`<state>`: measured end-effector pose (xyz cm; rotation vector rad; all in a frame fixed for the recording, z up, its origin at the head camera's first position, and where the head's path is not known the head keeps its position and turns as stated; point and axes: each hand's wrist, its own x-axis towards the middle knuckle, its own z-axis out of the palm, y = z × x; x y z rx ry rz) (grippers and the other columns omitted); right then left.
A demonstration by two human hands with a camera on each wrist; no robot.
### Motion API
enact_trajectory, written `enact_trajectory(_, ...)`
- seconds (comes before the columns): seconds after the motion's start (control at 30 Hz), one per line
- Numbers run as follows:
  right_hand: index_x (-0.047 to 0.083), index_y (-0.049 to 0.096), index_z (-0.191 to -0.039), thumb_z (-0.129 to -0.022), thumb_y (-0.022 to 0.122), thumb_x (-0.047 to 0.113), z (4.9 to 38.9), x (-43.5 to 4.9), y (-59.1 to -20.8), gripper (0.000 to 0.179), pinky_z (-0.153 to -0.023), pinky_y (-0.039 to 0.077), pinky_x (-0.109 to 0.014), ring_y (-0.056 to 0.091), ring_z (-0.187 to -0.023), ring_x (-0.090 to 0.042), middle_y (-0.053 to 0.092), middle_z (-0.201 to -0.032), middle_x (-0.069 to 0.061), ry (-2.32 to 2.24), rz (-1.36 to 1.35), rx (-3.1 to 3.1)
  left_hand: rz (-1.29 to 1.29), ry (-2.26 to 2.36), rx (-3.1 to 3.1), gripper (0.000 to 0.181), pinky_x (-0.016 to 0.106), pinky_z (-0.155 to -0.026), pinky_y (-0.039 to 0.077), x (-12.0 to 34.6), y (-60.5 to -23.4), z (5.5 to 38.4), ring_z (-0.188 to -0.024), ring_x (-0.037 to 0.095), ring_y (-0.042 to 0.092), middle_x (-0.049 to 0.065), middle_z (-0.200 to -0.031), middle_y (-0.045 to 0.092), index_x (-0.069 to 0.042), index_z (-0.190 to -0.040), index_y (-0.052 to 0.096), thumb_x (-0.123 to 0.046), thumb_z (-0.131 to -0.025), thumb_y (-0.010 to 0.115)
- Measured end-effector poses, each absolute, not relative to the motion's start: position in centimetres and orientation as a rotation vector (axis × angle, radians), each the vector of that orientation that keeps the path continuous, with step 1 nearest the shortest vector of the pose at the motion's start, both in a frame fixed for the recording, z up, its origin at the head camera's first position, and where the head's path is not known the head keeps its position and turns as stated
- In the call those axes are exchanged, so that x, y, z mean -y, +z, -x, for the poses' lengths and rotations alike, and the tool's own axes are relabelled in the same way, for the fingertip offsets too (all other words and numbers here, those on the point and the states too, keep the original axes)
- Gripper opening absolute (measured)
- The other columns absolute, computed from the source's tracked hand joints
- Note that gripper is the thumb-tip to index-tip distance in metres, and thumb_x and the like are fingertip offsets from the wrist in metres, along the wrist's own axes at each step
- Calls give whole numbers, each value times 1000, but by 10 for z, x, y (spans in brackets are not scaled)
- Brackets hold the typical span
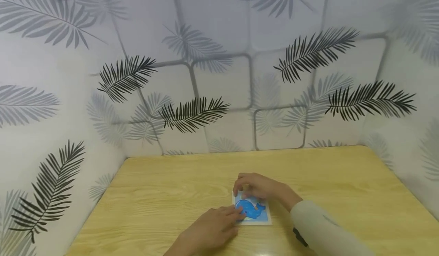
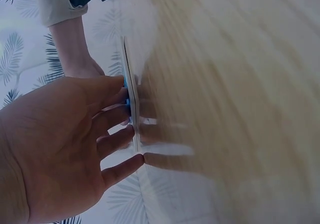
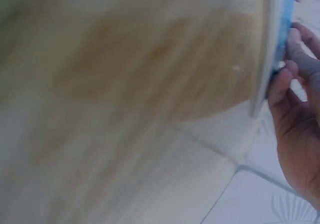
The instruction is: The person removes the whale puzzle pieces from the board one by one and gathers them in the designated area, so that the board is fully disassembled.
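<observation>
A thin, square whale picture board [image 1: 269,217], pale-rimmed with a blue whale on light blue, lies flat on the wooden table. My left hand [image 1: 213,225] reaches in from the left, its fairly straight fingertips on the board's left side over the whale's head. Bent over the far left corner is my right hand [image 1: 262,185], with fingertips at the edge and the thumb on the picture. Its palm side is hidden in the head view. Seen edge-on, the board [image 2: 131,86] has the left fingertips against its picture side; in the right wrist view the board [image 3: 270,43] also stands edge-on.
The wood-grain table [image 1: 154,195] spreads around the board and meets a wall [image 1: 223,77] patterned with grey and black leaves along its far edge. A light sleeve [image 1: 322,225] covers the right forearm, with a dark strap [image 1: 300,237] near the wrist.
</observation>
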<state>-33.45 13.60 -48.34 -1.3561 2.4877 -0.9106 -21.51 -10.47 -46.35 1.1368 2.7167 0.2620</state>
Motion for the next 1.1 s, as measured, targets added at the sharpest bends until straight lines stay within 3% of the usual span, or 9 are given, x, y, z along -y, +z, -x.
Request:
enact_trajectory(0.4, 18, 72, -111, -95, 73, 7, 335, -133, -482, 20, -99, 55, -35, 62, -102, -15, 63, -110, 1, -729, 1544, -2519, -1135, 261, -2707, 49, 48, -115, 44, 105, -462, 215, -150, 18, 41, -7, -164, 42, -28, -156, 50, -34, -107, 56)
enact_trajectory(0.67, 22, 67, -115, -102, 64, 5, 329, -130, -477, 22, -89, 52, -26, 56, -93, -13, 56, -111, 2, -626, 1474, -2563, -1146, 232, -2738, 49, 48, -114, 45, 103, -462, 214, -150, 18, 41, -6, -163, 42, -27, -155, 50, -29, -107, 57)
enact_trajectory(0.87, 23, 61, -109, -102, 65, 9, 328, -127, -477, 16, -84, 51, -23, 52, -91, -9, 50, -110, 6, -526, 1405, -2600, -1161, 212, -2732, 49, 45, -115, 44, 103, -462, 213, -150, 17, 41, -5, -163, 42, -26, -156, 50, -28, -107, 56)
enact_trajectory(1.1, 23, 65, -117, -101, 65, 5, 330, -129, -480, 25, -92, 54, -30, 55, -98, -11, 53, -112, 3, -574, 1412, -2587, -1188, 176, -2740, 49, 43, -115, 44, 103, -461, 214, -150, 17, 41, -5, -164, 42, -25, -156, 50, -28, -108, 55)
